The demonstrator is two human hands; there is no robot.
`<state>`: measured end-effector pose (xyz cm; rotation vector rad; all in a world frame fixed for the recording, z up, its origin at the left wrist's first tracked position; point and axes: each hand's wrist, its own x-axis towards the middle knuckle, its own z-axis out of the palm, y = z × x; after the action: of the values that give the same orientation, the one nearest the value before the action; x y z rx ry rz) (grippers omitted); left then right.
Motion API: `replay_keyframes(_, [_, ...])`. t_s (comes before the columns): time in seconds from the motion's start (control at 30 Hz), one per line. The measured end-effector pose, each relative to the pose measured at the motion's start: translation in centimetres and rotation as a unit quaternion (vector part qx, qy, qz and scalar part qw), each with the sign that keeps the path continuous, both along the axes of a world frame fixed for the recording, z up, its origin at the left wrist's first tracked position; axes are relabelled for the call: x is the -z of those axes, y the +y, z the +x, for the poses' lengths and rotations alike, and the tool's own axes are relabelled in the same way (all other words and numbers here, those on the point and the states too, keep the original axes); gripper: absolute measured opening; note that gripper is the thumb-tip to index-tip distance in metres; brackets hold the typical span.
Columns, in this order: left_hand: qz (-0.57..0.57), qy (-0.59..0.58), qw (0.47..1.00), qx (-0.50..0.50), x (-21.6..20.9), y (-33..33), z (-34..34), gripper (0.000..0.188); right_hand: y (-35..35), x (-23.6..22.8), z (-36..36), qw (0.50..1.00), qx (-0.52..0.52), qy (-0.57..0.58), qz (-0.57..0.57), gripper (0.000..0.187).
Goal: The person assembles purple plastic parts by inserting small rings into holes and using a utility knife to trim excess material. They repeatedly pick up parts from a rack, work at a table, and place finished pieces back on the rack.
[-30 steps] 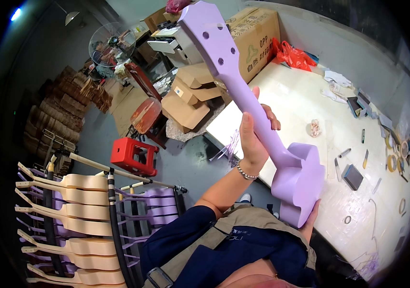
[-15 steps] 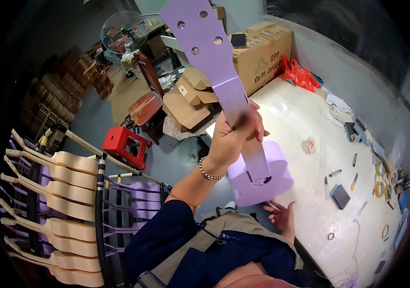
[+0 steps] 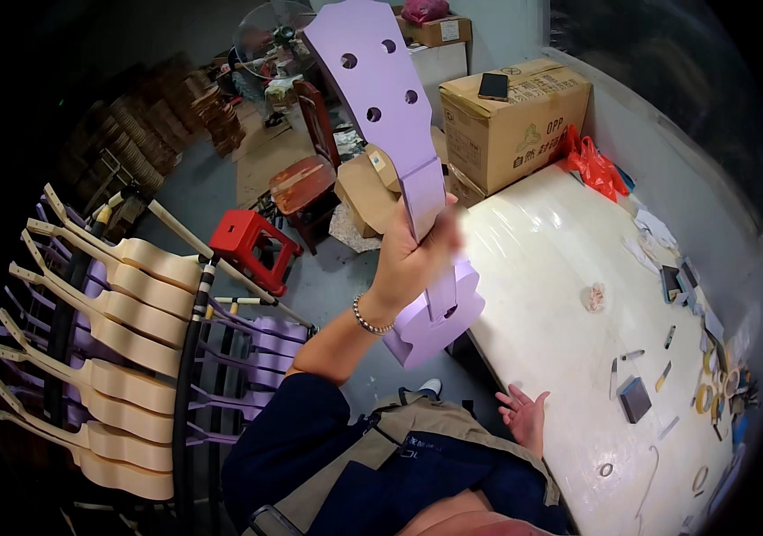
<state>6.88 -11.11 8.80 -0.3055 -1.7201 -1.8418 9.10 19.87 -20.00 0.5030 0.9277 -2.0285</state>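
Head view: our left hand (image 3: 410, 257) is wrapped round the neck (image 3: 424, 195) of the lilac ukulele (image 3: 395, 134), upper centre; our right hand (image 3: 524, 416), lower right, spreads empty. Likely light, stiff, easily scuffed: we'd favour the neck.

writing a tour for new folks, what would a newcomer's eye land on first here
Probably the purple ukulele, gripped by its neck in the left hand at upper centre. Next, perhaps, the pale ukuleles racked at lower left. Then the bright red stool beyond them and the red bag at the far end of the white table.
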Motion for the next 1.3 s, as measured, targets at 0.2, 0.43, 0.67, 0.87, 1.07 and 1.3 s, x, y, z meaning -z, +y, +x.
replay_keyframes(0.2, [0.012,0.006,1.0,-0.003,1.1,-1.4,1.1,0.02,-1.1,0.2,-0.4,1.0,-0.009,0.007,-0.003,0.091])
replay_keyframes(0.43, [-0.011,0.022,1.0,-0.018,1.1,-2.3,2.0,0.022,-2.3,0.4,-0.6,0.999,-0.023,0.022,0.015,0.09])
replay_keyframes(0.67, [-0.103,0.033,0.993,-0.047,2.5,-3.9,0.6,0.023,-2.8,0.1,-0.9,0.993,-0.072,0.094,0.014,0.086])
replay_keyframes(0.87, [-0.539,0.06,0.832,-0.121,5.5,0.9,-3.9,0.034,-1.2,-4.1,1.2,0.979,0.094,0.141,0.114,0.073])
replay_keyframes(1.07, [-0.694,0.017,0.695,0.187,10.0,8.8,-8.2,0.062,5.3,-4.6,4.2,0.892,0.383,0.17,0.167,0.065])
replay_keyframes(1.3, [-0.713,0.074,0.6,0.356,22.3,16.1,-10.6,0.069,13.9,-3.9,8.7,0.767,0.574,0.099,0.269,0.032])
